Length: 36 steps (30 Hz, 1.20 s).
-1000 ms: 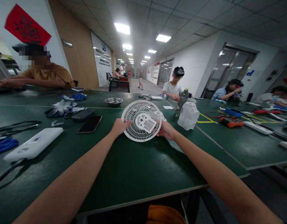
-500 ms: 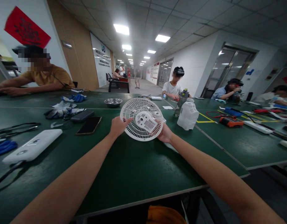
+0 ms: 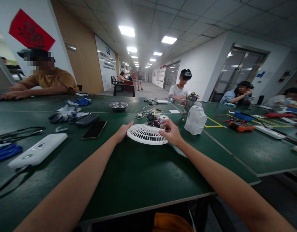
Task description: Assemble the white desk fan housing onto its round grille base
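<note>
1. Bench [image 3: 138,180]: green, smooth, faintly reflective top, filling the lower half of the frame
2. Fan grille [image 3: 148,133], centre of frame: white, apparently plastic, round, with fine radial slots inside a solid rim
3. Change noted: half a second ago the grille's slotted face was turned to the viewer; it now lies tipped nearly flat, exposing the parts behind it, which in my judgement makes them easier to get at
4. Housing [image 3: 196,120], right of centre: white, boxy, with a ribbed vent near its top, standing apart from the grille
5. Right hand [image 3: 172,131]: thumb and forefinger curled towards each other at the grille's right edge; cannot tell whether they pinch it or the parts behind
6. Left hand [image 3: 123,132]: against the grille's left edge, thumb extended, fingers hidden; firmness of hold cannot be told
7. Motor assembly [image 3: 151,120], just above the grille in frame: dark, compact, irregular
8. Plug [image 3: 139,115], left of the assembly: small, pale, on a thin looped cord
</note>
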### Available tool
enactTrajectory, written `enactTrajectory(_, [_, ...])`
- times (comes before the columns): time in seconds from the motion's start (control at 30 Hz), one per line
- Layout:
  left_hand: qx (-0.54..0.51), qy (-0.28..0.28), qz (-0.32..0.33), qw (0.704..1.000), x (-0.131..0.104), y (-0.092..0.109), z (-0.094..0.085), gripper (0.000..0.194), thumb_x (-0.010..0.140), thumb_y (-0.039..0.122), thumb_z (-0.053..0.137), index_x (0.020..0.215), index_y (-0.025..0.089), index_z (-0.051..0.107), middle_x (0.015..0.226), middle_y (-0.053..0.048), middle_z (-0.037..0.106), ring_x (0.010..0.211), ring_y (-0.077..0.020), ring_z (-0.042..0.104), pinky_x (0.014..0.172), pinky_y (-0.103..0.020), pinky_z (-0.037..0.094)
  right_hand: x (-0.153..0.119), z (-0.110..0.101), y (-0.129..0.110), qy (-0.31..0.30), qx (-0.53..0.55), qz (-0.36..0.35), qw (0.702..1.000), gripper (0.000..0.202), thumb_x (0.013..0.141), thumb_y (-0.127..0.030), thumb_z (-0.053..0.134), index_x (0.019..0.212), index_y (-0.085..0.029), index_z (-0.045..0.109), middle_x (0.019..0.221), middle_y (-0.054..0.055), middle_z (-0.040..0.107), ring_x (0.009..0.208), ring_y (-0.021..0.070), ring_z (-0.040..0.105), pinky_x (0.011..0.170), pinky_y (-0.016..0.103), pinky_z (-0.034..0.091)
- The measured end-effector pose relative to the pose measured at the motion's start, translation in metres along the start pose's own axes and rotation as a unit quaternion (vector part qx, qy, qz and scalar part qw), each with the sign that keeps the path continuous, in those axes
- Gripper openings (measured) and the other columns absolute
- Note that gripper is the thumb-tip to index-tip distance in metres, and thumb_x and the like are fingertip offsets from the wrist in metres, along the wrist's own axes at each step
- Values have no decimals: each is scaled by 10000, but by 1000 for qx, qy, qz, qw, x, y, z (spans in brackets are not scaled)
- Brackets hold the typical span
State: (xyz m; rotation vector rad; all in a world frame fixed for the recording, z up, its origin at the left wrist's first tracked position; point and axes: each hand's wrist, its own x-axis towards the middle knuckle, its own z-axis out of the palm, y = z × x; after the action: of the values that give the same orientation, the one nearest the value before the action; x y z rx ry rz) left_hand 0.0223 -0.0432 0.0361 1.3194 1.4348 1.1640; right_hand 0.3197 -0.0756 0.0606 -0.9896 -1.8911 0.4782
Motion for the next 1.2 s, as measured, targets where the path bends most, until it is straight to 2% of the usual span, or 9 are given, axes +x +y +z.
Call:
enactTrajectory(0.13, [-9, -62, -21, 998, 0, 2, 2, 537, 705, 694, 643, 687, 161, 712, 559, -63, 686, 591, -228, 673, 558, -312, 472, -1, -1, 2, -15, -39, -22, 999, 478, 752, -527, 726, 1086, -251, 522, 876, 2, 642, 699, 164, 536, 713, 310, 440])
enactTrajectory(0.33, [39, -44, -53, 997, 6, -1, 1, 494, 651, 640, 725, 616, 149, 678, 551, -68, 679, 572, -226, 646, 557, -311, 446, -2, -4, 5, -74, -72, -50, 993, 559, 725, -562, 753, 1114, -244, 508, 849, 0, 625, 697, 169, 532, 687, 303, 436])
enactTrajectory(0.53, [109, -18, -21, 994, 10, -5, 1, 529, 672, 674, 683, 546, 162, 644, 541, -78, 658, 577, -227, 611, 557, -311, 399, 1, -7, 8, -105, -92, -70, 988, 595, 760, -549, 724, 1211, -231, 503, 945, 30, 639, 772, 185, 565, 738, 322, 461])
enactTrajectory(0.67, [186, -22, 52, 981, 12, -10, 1, 614, 740, 735, 561, 514, 166, 607, 529, -62, 622, 582, -212, 584, 580, -305, 368, 8, -10, 18, -39, -62, -80, 994, 437, 862, -502, 603, 1187, -218, 537, 920, 29, 638, 808, 185, 583, 758, 314, 468])
enactTrajectory(0.77, [238, -23, 95, 966, 16, -15, 0, 661, 791, 758, 459, 523, 170, 600, 541, -50, 610, 576, -198, 566, 579, -302, 342, 13, -15, 30, 58, -107, -68, 990, 308, 859, -488, 609, 954, -196, 625, 810, 22, 629, 737, 172, 561, 714, 293, 440])
enactTrajectory(0.87, [248, -29, 108, 962, 17, -18, -1, 677, 808, 765, 417, 557, 168, 617, 573, -52, 626, 589, -199, 573, 576, -302, 335, 14, -21, 41, 127, -165, -37, 977, 416, 887, -521, 555, 630, -194, 545, 603, -3, 537, 596, 146, 474, 610, 280, 363])
enactTrajectory(0.97, [241, -35, 108, 964, 17, -19, -1, 678, 808, 769, 411, 573, 168, 619, 579, -52, 631, 590, -199, 575, 578, -301, 342, 14, -26, 49, 150, -174, -9, 973, 545, 931, -553, 449, 513, -203, 422, 486, -20, 407, 514, 129, 394, 551, 279, 289])
enactTrajectory(1.1, [245, -39, 108, 963, 18, -19, -2, 701, 806, 785, 394, 589, 162, 632, 591, -60, 644, 594, -203, 581, 582, -305, 349, 16, -27, 53, 150, -155, -3, 976, 534, 967, -514, 374, 560, -196, 510, 516, -11, 475, 523, 135, 446, 572, 277, 313])
enactTrajectory(1.2, [246, -46, 109, 962, 19, -20, -2, 702, 813, 778, 391, 622, 156, 654, 604, -63, 654, 595, -203, 585, 585, -307, 351, 17, -25, 55, 149, -155, -4, 977, 354, 945, -440, 428, 833, -193, 656, 560, -23, 529, 529, 143, 453, 574, 272, 323])
